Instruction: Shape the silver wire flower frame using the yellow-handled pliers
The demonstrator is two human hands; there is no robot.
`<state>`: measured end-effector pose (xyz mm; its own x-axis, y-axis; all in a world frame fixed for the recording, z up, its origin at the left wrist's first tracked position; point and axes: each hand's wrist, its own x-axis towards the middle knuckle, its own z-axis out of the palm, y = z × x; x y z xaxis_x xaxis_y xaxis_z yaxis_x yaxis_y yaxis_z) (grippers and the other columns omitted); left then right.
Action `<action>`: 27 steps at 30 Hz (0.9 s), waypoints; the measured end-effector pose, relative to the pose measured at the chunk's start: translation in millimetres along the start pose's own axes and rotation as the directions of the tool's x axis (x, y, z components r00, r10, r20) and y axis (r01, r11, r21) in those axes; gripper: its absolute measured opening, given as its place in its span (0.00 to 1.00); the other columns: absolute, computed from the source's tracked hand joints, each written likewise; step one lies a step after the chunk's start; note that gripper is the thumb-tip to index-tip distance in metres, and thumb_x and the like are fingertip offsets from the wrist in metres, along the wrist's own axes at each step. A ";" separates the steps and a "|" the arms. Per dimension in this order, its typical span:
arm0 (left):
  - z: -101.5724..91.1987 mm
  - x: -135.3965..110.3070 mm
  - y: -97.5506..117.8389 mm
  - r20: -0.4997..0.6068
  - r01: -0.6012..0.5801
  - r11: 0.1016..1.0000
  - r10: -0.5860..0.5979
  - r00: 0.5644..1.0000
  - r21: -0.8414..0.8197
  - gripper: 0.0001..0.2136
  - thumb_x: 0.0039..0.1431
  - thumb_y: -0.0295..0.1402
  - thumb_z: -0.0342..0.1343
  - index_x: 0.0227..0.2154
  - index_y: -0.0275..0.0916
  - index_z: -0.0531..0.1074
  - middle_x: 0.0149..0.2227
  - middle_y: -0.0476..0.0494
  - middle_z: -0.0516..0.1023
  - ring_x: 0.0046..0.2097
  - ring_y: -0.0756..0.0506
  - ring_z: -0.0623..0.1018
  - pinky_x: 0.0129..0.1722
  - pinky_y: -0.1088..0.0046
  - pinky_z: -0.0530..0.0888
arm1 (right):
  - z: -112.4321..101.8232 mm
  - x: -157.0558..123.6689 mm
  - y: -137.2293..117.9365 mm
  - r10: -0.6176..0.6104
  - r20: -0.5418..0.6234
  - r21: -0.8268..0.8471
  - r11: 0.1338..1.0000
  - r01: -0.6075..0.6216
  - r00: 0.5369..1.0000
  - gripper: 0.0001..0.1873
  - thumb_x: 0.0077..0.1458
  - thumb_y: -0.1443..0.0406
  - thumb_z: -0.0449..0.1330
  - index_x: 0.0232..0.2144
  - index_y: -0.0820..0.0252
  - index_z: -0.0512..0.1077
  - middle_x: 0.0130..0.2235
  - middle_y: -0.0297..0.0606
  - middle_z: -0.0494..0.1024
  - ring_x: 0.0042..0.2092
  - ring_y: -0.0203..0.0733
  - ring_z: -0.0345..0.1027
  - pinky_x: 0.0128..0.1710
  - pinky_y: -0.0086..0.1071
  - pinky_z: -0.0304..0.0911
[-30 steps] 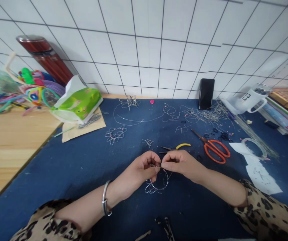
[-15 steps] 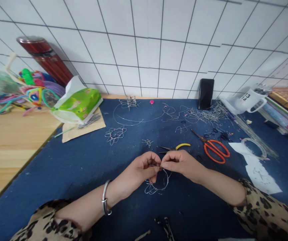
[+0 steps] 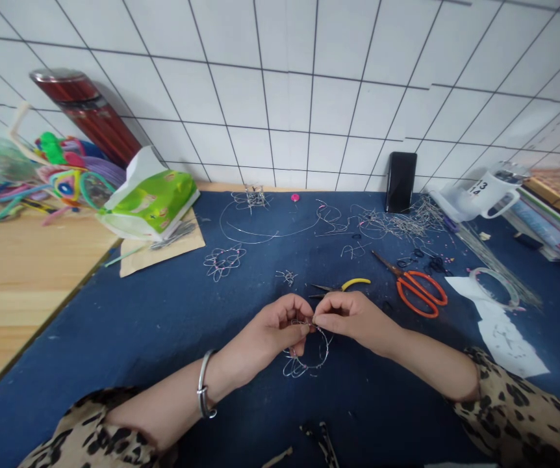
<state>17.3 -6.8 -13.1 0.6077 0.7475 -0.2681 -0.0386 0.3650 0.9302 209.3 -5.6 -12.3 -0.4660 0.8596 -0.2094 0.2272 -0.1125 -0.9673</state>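
Observation:
Between my two hands is a wire ring (image 3: 327, 354) of thin silvery wire, with looped petals and small pinkish beads along it. My left hand (image 3: 280, 325) pinches its upper left part between thumb and fingers. Thumb and forefinger of my right hand (image 3: 343, 315) are pressed together at the top of the ring, close against the left fingertips. The exact bit of wire in the right pinch is too small to make out. Just beyond my hands lie pliers (image 3: 355, 283) with a yellow handle. A finished-looking wire flower ring (image 3: 225, 262) rests further left.
Orange-handled scissors (image 3: 421, 294) lie at right, near white paper (image 3: 509, 341) and a roll of clear line (image 3: 494, 288). Tangled wire (image 3: 407, 221), a phone (image 3: 401, 182) and a white mug (image 3: 487, 194) stand behind. A tissue pack (image 3: 156, 201) and red flask (image 3: 88, 117) are at left.
Hardly anything differs. Both hands keep their pinch on the wire ring, which has shifted very slightly to the right at its lower edge.

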 end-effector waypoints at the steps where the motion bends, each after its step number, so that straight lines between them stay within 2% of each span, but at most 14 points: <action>1: -0.1 -0.1 -0.6 0.001 -0.007 1.000 0.007 1.000 0.001 0.04 0.55 0.25 0.51 0.34 0.36 0.65 0.27 0.51 0.68 0.25 0.53 0.68 0.28 0.74 0.65 | 0.1 0.0 0.4 0.002 0.001 -0.002 1.000 -0.002 1.000 0.07 0.51 0.63 0.57 0.29 0.61 0.71 0.29 0.31 0.70 0.31 0.31 0.60 0.32 0.27 0.56; 7: -0.8 -0.3 -4.0 0.004 -0.011 1.000 0.011 1.000 0.012 0.05 0.55 0.25 0.50 0.35 0.36 0.65 0.25 0.51 0.67 0.25 0.52 0.68 0.28 0.74 0.66 | -0.2 0.0 1.1 0.022 0.000 -0.023 1.000 -0.022 1.000 0.07 0.51 0.62 0.57 0.29 0.61 0.71 0.28 0.31 0.68 0.30 0.31 0.59 0.32 0.27 0.56; 21: -2.2 1.7 -7.5 -0.019 -0.011 1.000 0.011 1.000 0.018 0.03 0.56 0.25 0.51 0.34 0.36 0.66 0.24 0.52 0.67 0.24 0.53 0.67 0.27 0.74 0.65 | 0.7 -1.1 1.8 -0.047 -0.046 -0.122 0.992 0.041 0.998 0.06 0.52 0.64 0.56 0.31 0.60 0.71 0.31 0.32 0.69 0.32 0.32 0.61 0.33 0.28 0.58; 27: -2.2 1.1 -8.5 -0.036 -0.004 1.000 0.004 0.999 -0.002 0.02 0.55 0.26 0.52 0.33 0.36 0.65 0.24 0.52 0.68 0.23 0.54 0.67 0.27 0.75 0.64 | 3.2 -2.9 -6.5 -0.124 -0.080 -0.266 0.959 0.098 0.989 0.04 0.51 0.66 0.56 0.29 0.60 0.71 0.30 0.32 0.68 0.31 0.32 0.61 0.31 0.27 0.59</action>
<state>16.6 -7.8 -21.8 0.5782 0.7688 -0.2732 -0.0428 0.3630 0.9308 206.4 -9.0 -5.8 -0.4206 0.9041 -0.0761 0.3998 0.1093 -0.9101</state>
